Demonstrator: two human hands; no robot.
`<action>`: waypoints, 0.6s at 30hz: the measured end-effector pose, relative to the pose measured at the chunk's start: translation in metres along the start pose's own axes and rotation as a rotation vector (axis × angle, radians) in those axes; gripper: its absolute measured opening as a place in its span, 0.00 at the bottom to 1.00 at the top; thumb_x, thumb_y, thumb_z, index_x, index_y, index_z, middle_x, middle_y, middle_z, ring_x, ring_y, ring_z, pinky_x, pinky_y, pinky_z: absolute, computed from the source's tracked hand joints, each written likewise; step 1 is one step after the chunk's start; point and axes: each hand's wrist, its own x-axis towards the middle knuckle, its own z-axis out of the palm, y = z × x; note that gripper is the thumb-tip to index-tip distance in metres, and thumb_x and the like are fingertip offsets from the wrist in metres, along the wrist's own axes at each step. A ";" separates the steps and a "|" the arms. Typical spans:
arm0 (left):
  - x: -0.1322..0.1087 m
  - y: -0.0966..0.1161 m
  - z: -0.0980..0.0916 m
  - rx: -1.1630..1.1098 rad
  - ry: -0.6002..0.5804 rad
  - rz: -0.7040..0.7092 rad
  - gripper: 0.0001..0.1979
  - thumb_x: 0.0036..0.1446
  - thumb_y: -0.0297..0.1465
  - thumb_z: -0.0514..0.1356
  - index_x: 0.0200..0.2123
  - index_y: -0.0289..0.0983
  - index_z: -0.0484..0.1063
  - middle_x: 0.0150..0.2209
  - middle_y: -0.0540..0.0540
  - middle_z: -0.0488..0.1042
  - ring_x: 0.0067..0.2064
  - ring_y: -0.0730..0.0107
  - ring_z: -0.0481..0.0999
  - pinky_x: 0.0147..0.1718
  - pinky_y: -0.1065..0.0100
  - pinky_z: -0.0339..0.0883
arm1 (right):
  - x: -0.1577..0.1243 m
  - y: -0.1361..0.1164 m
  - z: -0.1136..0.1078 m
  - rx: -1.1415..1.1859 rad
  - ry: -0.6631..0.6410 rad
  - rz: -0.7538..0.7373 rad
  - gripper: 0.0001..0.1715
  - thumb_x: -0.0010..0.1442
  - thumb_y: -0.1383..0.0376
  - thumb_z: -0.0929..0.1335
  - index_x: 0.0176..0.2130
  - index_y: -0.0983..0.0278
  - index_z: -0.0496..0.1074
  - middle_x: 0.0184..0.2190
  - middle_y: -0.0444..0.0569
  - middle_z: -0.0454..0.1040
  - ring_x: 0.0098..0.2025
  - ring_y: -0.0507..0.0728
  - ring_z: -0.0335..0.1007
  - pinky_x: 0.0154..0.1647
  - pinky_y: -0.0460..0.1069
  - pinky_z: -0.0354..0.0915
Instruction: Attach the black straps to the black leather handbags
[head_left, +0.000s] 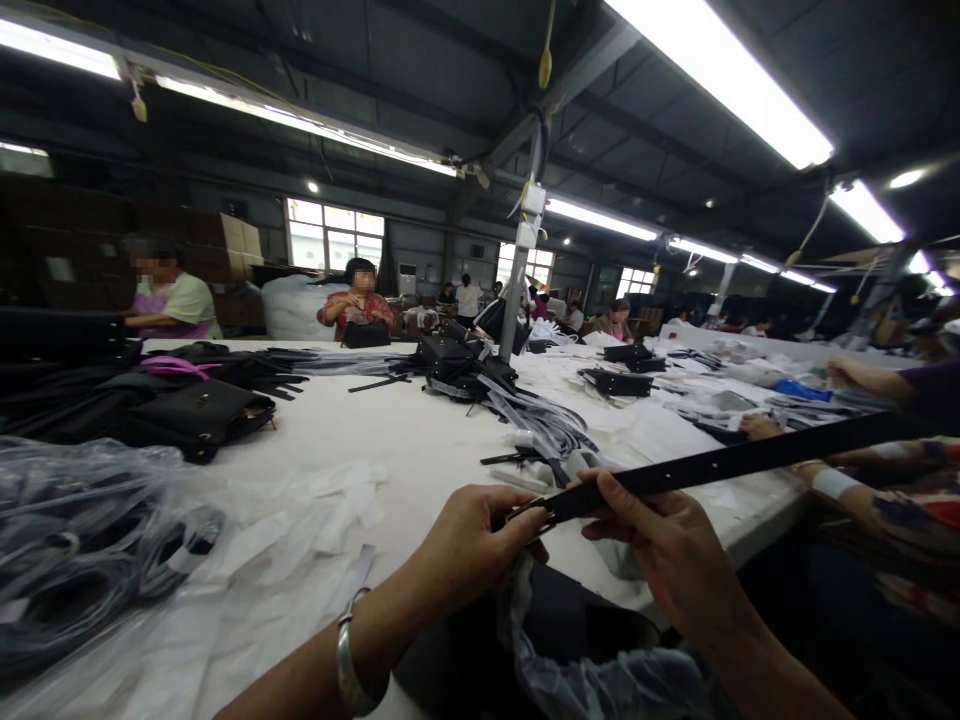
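Observation:
A long black strap with small holes stretches from between my hands toward the upper right. My left hand, a silver bangle on its wrist, pinches a metal buckle at the strap's near end. Close beside it, my right hand grips the strap between thumb and fingers, thumb on top. Whether the strap passes through the buckle is hidden by my fingers. Below both hands is a black bag, partly wrapped in clear plastic.
The white table carries black bags at left, coiled plastic-wrapped straps at near left, and more straps around a metal post. Co-workers' arms reach in from the right; other people sit across the table.

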 end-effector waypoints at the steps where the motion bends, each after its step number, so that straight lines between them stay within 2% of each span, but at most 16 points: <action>1: -0.001 0.000 0.000 0.006 0.021 0.003 0.18 0.64 0.43 0.56 0.39 0.36 0.79 0.29 0.48 0.80 0.18 0.77 0.65 0.16 0.77 0.55 | -0.001 0.000 0.001 0.006 0.004 -0.005 0.19 0.45 0.55 0.80 0.33 0.66 0.84 0.31 0.54 0.84 0.32 0.59 0.80 0.26 0.45 0.78; 6: -0.002 0.002 0.002 0.068 0.073 0.011 0.16 0.64 0.40 0.56 0.38 0.36 0.80 0.27 0.49 0.79 0.20 0.75 0.67 0.19 0.75 0.56 | -0.006 0.005 0.002 -0.017 -0.005 -0.020 0.17 0.48 0.54 0.79 0.33 0.64 0.84 0.34 0.53 0.84 0.35 0.60 0.80 0.28 0.47 0.78; 11: 0.000 0.004 0.004 0.238 0.107 0.097 0.16 0.63 0.37 0.58 0.29 0.35 0.80 0.25 0.48 0.78 0.29 0.68 0.74 0.27 0.73 0.60 | -0.010 0.003 0.005 -0.282 -0.109 -0.125 0.15 0.55 0.54 0.75 0.37 0.61 0.84 0.33 0.49 0.82 0.34 0.57 0.77 0.33 0.48 0.77; 14: -0.001 0.004 0.001 0.110 0.023 0.074 0.15 0.64 0.38 0.57 0.43 0.37 0.80 0.29 0.48 0.80 0.29 0.68 0.75 0.27 0.72 0.62 | -0.002 -0.011 0.002 -0.355 -0.135 -0.193 0.13 0.56 0.56 0.75 0.39 0.60 0.83 0.29 0.46 0.80 0.28 0.50 0.70 0.29 0.43 0.72; 16: -0.004 0.003 -0.004 0.011 -0.023 0.076 0.18 0.61 0.36 0.62 0.53 0.40 0.74 0.33 0.48 0.81 0.30 0.68 0.76 0.28 0.73 0.63 | 0.010 -0.025 -0.006 -0.206 -0.133 -0.154 0.12 0.54 0.58 0.76 0.39 0.60 0.82 0.30 0.45 0.79 0.22 0.46 0.62 0.22 0.39 0.66; 18: -0.007 0.002 -0.010 -0.043 -0.048 0.091 0.26 0.55 0.32 0.67 0.57 0.41 0.68 0.37 0.47 0.81 0.34 0.67 0.77 0.31 0.73 0.66 | 0.024 -0.042 -0.017 0.025 -0.114 -0.085 0.13 0.49 0.60 0.78 0.37 0.60 0.81 0.31 0.44 0.77 0.19 0.43 0.57 0.17 0.37 0.61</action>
